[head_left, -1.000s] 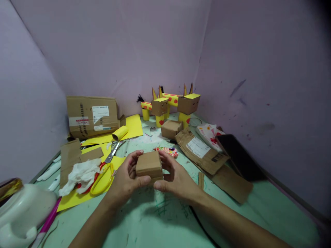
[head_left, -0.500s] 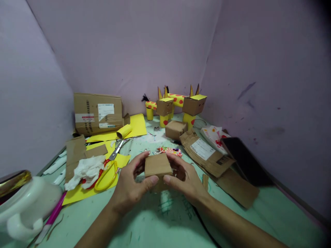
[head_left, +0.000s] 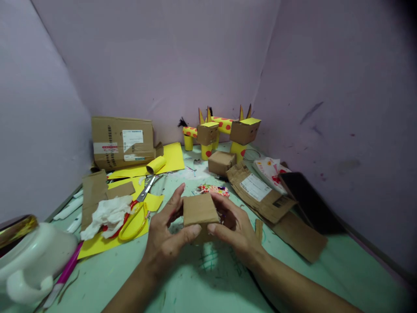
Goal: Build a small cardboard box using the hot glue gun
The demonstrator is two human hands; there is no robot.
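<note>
A small cardboard box (head_left: pixel 200 209) is held between my two hands above the green tabletop, its flat top face up. My left hand (head_left: pixel 169 232) grips the left side, thumb on the near face; its index finger stands lifted off the box. My right hand (head_left: pixel 239 230) closes round the right side, thumb against the near face and fingers along the far right edge. Just beyond the box lies a crumpled, colourful patterned piece (head_left: pixel 213 190). Behind it sits another small closed cardboard box (head_left: pixel 222 162). The underside of the held box is hidden.
Scissors (head_left: pixel 138 208), white tissue (head_left: pixel 109 215) and yellow paper (head_left: pixel 174 157) lie left, before a large carton (head_left: pixel 122 143). Two spotted cardboard animals (head_left: pixel 207 134) stand at the back. Right are a torn cardboard mailer (head_left: pixel 257 191) and a dark tablet-like slab (head_left: pixel 309 202). A white mug (head_left: pixel 35 256) stands near left.
My left index finger has lifted away from the box's far left edge. The box and both hands have shifted very slightly right.
</note>
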